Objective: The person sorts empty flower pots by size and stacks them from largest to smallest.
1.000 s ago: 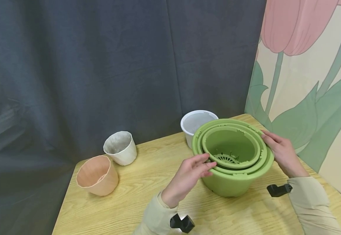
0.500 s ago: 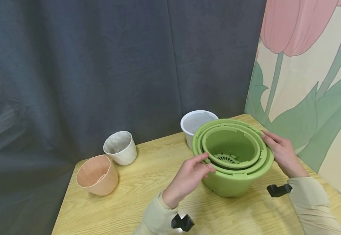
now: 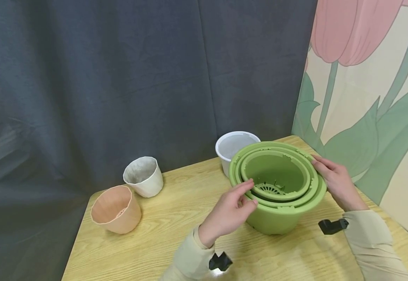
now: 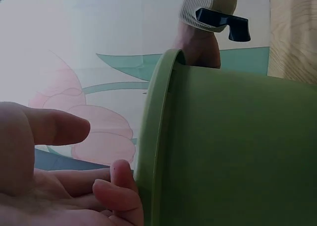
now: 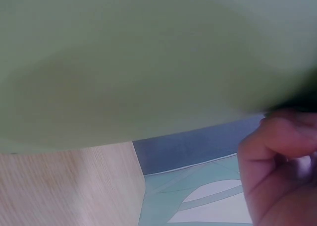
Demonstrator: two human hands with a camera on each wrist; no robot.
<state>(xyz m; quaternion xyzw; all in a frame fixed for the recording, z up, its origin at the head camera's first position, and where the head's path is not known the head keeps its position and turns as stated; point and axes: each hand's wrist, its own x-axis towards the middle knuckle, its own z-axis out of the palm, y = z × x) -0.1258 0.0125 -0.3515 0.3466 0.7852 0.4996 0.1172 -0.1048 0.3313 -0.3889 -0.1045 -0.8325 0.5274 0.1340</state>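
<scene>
- Right hand (image 3: 334,181) grips the far right rim of the outer green pot (image 3: 274,224), fingers bent round its edge. Left hand (image 3: 226,212) lies at the near left rim, thumb and fingers parted by a gap; whether its fingertips actually press on the plastic is hard to tell.
- Dark curtain (image 3: 119,78), hanging across the far side and the left.
- Painted wall (image 3: 362,93) on the right, bearing pink tulips with green stems and leaves.
- Wooden table (image 3: 175,226), pale yellow and grained, reaching back to the curtain.
- Outer green pot, on the right part of the table between both hands, its mouth facing upward.
- Middle green pot (image 3: 314,182), nested inside the outer one, its rim showing as a ring.
- Inner green pot (image 3: 274,166), nested within the middle one, slots visible in its base.
- White round pot (image 3: 237,145), just beyond the green stack on the far side, partly hidden by it.
- Peach pot (image 3: 124,218), upright on the left of the table, its rim wavy.
- Off-white pot (image 3: 152,185), just beside the peach one, a little farther back.
- Black clips (image 3: 220,262), one near each wrist.
</scene>
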